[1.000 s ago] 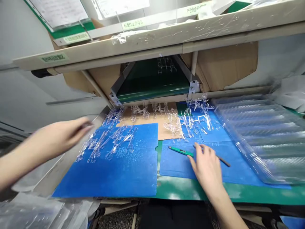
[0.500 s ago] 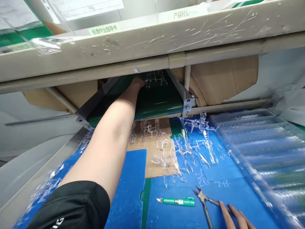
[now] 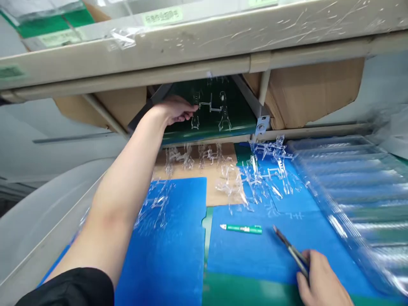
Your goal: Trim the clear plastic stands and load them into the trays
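My left hand (image 3: 181, 111) reaches over the dark green conveyor belt (image 3: 181, 132) and pinches the left side of a clear plastic moulded piece (image 3: 215, 109), two prong-ended parts joined by a thin runner. Low on the right, my right hand (image 3: 320, 278) is closed around the handles of a pair of cutting pliers (image 3: 291, 250), jaws pointing up and left. A green craft knife (image 3: 241, 228) lies on the blue mat (image 3: 248, 255) to the left of the pliers. More clear plastic pieces (image 3: 259, 176) are heaped beyond the knife.
A clear ribbed plastic tray (image 3: 344, 182) stands on the right. Other clear pieces lie on the brown cardboard (image 3: 219, 196) and on the left blue sheet (image 3: 178, 246). A beige shelf rail (image 3: 191, 49) crosses above the belt, and a metal bracket (image 3: 263, 124) sticks out at its right corner.
My left hand has come back toward me along the belt with the clear piece. My right hand, earlier resting at the pliers' handles, now grips them, and their spread handles have come together.
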`<state>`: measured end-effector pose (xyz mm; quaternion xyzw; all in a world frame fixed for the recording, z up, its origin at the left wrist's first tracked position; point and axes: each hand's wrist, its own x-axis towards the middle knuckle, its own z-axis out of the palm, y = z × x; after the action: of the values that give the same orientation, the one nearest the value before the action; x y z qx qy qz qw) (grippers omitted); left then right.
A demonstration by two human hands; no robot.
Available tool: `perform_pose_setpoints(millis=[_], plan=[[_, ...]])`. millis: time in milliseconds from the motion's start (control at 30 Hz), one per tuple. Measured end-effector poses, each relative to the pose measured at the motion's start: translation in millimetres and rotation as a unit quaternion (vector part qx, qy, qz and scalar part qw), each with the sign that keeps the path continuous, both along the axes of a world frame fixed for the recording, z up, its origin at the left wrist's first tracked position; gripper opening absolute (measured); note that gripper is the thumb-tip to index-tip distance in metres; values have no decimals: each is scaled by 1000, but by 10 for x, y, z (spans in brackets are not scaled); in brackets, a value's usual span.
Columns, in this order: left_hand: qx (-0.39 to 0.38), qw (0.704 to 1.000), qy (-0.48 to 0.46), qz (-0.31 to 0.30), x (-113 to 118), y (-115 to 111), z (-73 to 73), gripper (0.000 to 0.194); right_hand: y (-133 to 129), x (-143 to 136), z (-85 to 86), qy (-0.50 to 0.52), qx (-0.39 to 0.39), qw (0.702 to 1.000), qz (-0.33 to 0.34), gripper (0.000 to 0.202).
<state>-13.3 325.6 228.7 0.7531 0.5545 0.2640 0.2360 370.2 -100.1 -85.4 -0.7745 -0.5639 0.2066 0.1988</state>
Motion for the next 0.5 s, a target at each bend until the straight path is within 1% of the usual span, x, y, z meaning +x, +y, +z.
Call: perform_pose_setpoints(millis=[67,133,200,267,333,367,433,500], plan=[[-46,998,-46,7,-276,-761,-224,38,-93,-168,190,128,-5,991,-27,36],[-74,993,-92,10,-454,-1557,-512,39,-224,-480,430,267,-21,963,-15,42],[-112,979,-171,-3,-520,-2293,-844,42,-364,-870,701,378,-62,922,50,45],[-160,955,-248,-9,-509,-2898,-1190,45,-477,-1246,941,416,-119,891,138,43],[-198,928,-315,1,-470,-3351,-1516,46,-547,-1536,1085,410,-170,874,198,39],[-212,916,-340,8,-452,-3524,-1662,45,-569,-1639,1114,404,-192,868,215,37],[-239,897,-371,12,-432,-3784,-1910,42,-602,-1770,1103,398,-221,859,235,35],[-259,884,-389,12,-432,-3957,-2095,40,-632,-1831,1048,396,-235,854,242,34]])
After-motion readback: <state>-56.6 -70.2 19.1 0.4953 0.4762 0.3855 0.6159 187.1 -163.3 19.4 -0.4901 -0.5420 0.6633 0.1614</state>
